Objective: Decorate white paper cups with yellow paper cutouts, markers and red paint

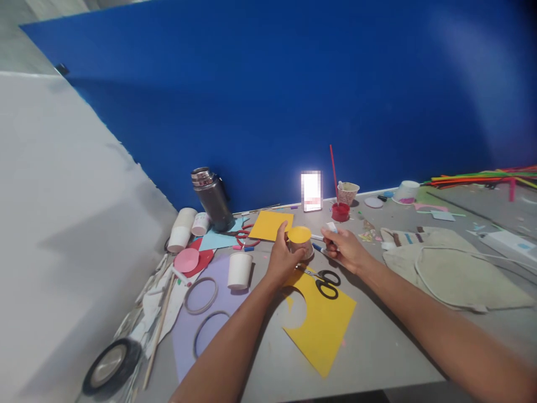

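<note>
My left hand point(283, 257) grips a small cup point(302, 249) just above the table, its fingers along the left side. A yellow paper disc point(299, 234) covers the cup's top. To the right, my right hand point(342, 249) is closed on a slim white stick point(318, 238), whose tip points toward the cup; its exact kind is unclear. Black-handled scissors point(326, 282) lie just below the cup. They rest on a sheet of yellow paper point(327, 330) with a round piece cut out of it. A blue-capped marker point(319, 248) lies between the hands.
A white paper cup point(240, 271) stands left of my left arm, near a dark flask point(212, 198). Red-handled pliers point(247, 235) lie by a yellow square point(272, 225). A lit phone point(311, 191) leans at the blue wall. Right are a cloth bag point(457, 274) and pipe cleaners point(482, 178).
</note>
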{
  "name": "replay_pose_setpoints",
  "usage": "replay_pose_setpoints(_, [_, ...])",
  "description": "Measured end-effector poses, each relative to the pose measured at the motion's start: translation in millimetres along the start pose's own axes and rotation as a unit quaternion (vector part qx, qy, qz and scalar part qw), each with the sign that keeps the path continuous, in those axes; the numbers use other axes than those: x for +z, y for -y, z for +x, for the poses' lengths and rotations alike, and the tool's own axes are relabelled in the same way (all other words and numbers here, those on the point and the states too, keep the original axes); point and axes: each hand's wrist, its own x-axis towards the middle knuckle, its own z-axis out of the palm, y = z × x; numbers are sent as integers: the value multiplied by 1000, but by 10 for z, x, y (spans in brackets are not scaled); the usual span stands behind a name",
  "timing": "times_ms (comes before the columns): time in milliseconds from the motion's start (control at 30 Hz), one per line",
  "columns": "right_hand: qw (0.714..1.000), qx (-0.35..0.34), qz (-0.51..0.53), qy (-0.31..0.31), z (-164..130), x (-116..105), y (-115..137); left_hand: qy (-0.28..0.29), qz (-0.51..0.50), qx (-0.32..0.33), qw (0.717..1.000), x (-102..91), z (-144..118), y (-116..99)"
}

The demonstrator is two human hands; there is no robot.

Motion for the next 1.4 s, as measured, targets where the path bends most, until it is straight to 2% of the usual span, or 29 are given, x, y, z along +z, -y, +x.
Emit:
replay_pose_setpoints(67, [1000,5,10,11,-31,12,0,-27,-58,-1,998,-30,4,-67])
replay_pose_setpoints(167, [999,19,22,44,-107,59,10,-32,-127,13,991,-87,10,-177])
replay_pose_setpoints(367, [990,26,56,123,-296,204,85,-45,-165,19,985,-98,-49,-396])
replay_pose_setpoints(467, [989,12,69,131,-352,232,119,-37,-144,32,988,-47,-102,-502])
replay_pose_setpoints(567, [987,4,88,132,-393,223,162,-29,-81,51,995,-50,-161,-609])
replay_pose_setpoints(700, [983,3,119,139,-461,212,260,-38,52,72,995,-230,-211,-811])
replay_pose_setpoints(767, [979,5,136,149,-502,217,318,-10,77,113,991,-346,-200,-944])
replay_pose_setpoints(867, [972,6,162,168,-568,230,394,62,57,156,984,-439,-137,-1128])
replay_pose_setpoints(1100, [966,-17,179,187,-718,255,541,157,27,154,975,-319,-39,-1286])
replay_pose_setpoints(1200, [965,-30,180,186,-764,260,609,165,38,132,977,-277,-65,-1297])
replay_pose_setpoints(1400, [967,-33,175,183,-790,250,667,132,16,102,986,-186,-91,-1303])
